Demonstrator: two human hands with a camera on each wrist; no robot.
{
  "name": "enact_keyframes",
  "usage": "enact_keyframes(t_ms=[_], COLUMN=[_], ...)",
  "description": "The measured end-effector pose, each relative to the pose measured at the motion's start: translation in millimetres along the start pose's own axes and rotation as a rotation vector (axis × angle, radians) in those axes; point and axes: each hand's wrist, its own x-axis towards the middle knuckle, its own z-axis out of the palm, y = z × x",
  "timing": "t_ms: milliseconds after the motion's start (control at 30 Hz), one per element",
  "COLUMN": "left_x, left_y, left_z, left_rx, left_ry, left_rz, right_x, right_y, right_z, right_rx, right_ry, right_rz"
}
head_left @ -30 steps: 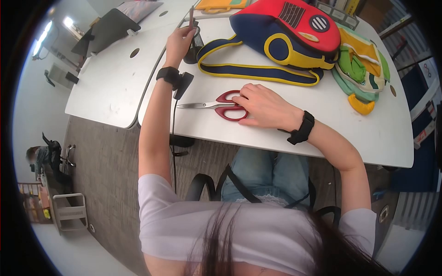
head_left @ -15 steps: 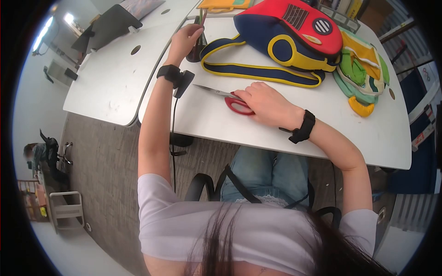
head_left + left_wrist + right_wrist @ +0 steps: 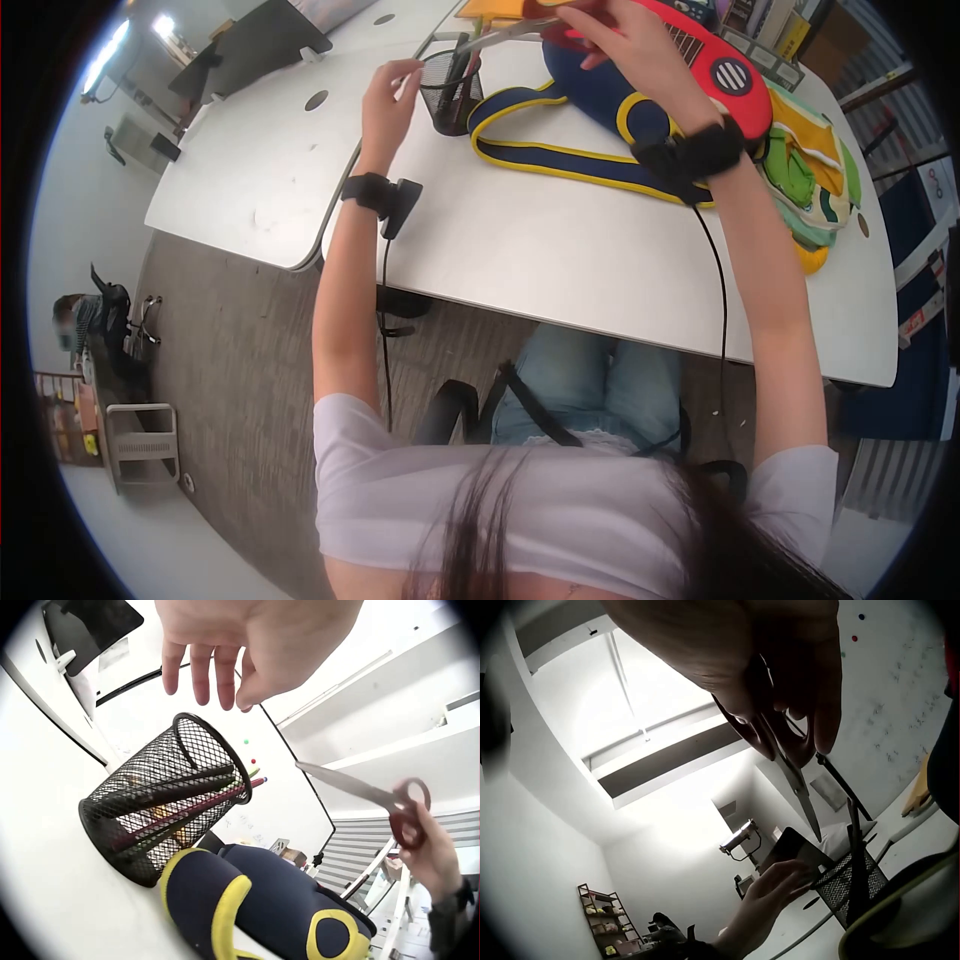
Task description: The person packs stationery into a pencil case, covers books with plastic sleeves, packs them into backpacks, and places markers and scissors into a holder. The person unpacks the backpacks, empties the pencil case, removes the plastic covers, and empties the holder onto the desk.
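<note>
The right hand (image 3: 650, 60) holds red-handled scissors (image 3: 358, 789) up in the air by their handles, blades pointing toward the pen cup. In the right wrist view the blades (image 3: 801, 801) angle down toward the black mesh cup (image 3: 847, 881). That mesh cup (image 3: 161, 795) holds several pens and dark sticks. Just left of the cup, the left hand (image 3: 388, 105) is raised with nothing in it; its fingers (image 3: 201, 675) hang loosely extended above the cup's rim in the left wrist view.
A red and navy backpack (image 3: 735, 80) with a yellow-edged strap (image 3: 560, 165) lies right of the cup. Beyond it are a green and yellow bag (image 3: 815, 170) and a wire rack of books (image 3: 770, 70). A dark monitor (image 3: 250, 60) stands on the adjoining table (image 3: 250, 180).
The right hand has lifted the scissors from the table up and forward toward the cup. The left hand has let go of the thin pen-like item, its fingers now apart from the cup.
</note>
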Motion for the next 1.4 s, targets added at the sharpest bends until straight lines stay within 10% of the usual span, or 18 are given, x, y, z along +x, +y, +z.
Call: enact_keyframes(t_ms=[300,1000,1400], left_x=[-8,1,48], left_y=[14,11,-44], left_z=[16,23,40], left_rx=[0.325,0.436,0.569], left_ry=[-0.05,-0.152,-0.039], left_rz=[0.089,0.088,-0.059], right_x=[68,-9,-153], right_y=[50,73,47], right_z=[39,10,-165], right_rx=[-0.098,0.084,-0.103], right_ry=[-0.403,-0.219,0.538], right_rz=[0.358,0.332,0.258])
